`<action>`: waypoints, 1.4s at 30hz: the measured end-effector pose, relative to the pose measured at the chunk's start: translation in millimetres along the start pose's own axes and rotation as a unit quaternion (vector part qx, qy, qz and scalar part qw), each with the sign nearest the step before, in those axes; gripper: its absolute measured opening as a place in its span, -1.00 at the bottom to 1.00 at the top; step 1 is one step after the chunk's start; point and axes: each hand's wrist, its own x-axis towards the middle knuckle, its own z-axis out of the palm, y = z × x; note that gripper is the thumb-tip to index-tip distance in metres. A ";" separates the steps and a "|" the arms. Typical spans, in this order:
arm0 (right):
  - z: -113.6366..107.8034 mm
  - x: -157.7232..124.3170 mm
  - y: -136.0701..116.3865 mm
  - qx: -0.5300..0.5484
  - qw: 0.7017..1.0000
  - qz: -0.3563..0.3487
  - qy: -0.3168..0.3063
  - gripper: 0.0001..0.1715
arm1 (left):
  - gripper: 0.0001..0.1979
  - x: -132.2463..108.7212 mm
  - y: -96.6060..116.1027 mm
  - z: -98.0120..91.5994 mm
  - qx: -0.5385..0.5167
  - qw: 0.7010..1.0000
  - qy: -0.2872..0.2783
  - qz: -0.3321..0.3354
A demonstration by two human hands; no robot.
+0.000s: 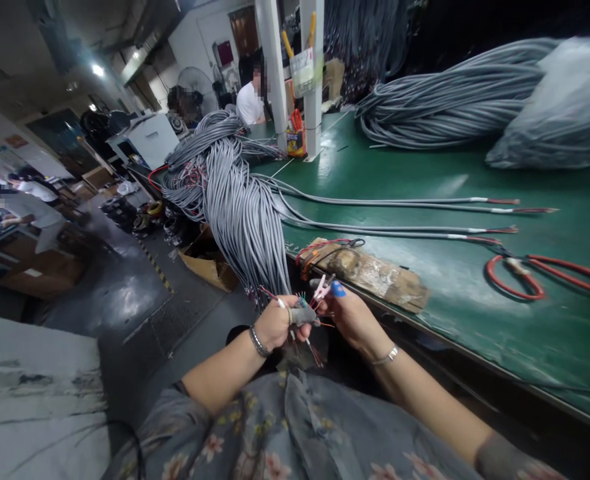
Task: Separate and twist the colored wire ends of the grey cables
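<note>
My left hand (279, 322), with a grey cover on a finger, is closed around the ends of grey cables whose thin coloured wires (315, 353) fan out. Close beside it, my right hand (347, 310) has blue tape on a fingertip and pinches a small pale pink and white clip-like piece (321, 288) at the wires. A thick bundle of grey cables (245, 207) hangs over the table edge just beyond my hands. Several separate grey cables (399, 230) lie stretched across the green table with their wire ends bared.
On the green table (455, 267) are a worn wooden block (375, 270), red-handled scissors (515, 277), and more coiled cable (439, 100) beside a plastic bag (565, 107). A white post (313, 100) stands behind. An open cardboard box (207, 263) is on the floor. People sit farther back.
</note>
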 end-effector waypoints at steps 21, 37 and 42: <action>1.9 12.0 18.0 0.126 0.991 0.038 0.034 -0.48 | -0.54 9.7 -2.7 1.0 0.042 0.999 -0.004 -0.013; 5.5 0.5 3.8 0.132 0.990 0.023 0.045 -0.63 | -0.56 -10.3 -6.6 16.1 0.010 0.996 0.081 0.047; 8.3 0.6 1.9 0.125 0.991 0.029 0.049 -0.52 | -0.58 -4.5 -3.5 17.7 -0.002 0.995 0.092 0.036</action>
